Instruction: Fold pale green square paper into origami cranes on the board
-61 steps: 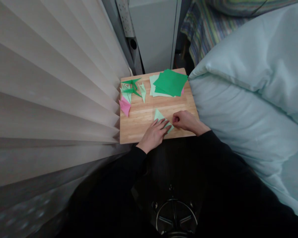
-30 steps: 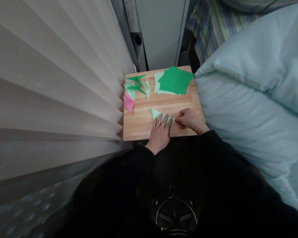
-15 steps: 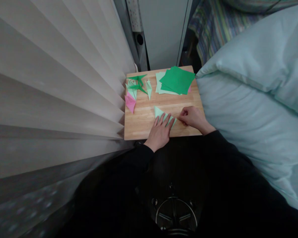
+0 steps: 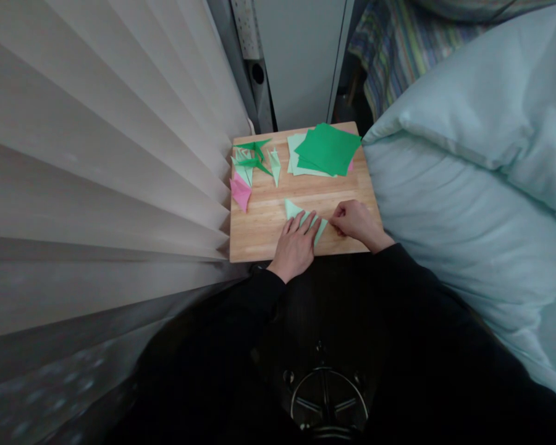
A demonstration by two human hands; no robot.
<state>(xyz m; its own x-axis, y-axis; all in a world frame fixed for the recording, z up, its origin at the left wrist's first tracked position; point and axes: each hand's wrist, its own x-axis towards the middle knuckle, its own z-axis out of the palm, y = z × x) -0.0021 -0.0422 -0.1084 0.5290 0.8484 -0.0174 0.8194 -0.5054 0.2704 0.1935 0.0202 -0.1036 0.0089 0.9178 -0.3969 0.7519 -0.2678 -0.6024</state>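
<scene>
A pale green sheet of origami paper (image 4: 291, 207), folded to a triangle, lies on the small wooden table (image 4: 259, 238). My left hand (image 4: 296, 241) rests flat on it with fingers spread, holding it down and covering its middle. At the paper's right corner, my right hand (image 4: 354, 221) is closed in a pinch, thumb and forefinger at the tip; the other fingers are curled in. Behind lies a stack of green origami sheets (image 4: 330, 149), with pale green sheets (image 4: 293, 154) under it.
Folded green paper cranes (image 4: 254, 162), a pale green folded piece (image 4: 274, 165) and a pink folded piece (image 4: 241, 190) lie at the table's far left. A pleated curtain (image 4: 167, 154) borders the left side, light blue bedding (image 4: 445, 185) the right. A cabinet (image 4: 301, 62) stands behind.
The whole view has shifted slightly, so the table sits a little further left. My right hand has moved only slightly at the paper's corner; my left hand stays flat on the paper.
</scene>
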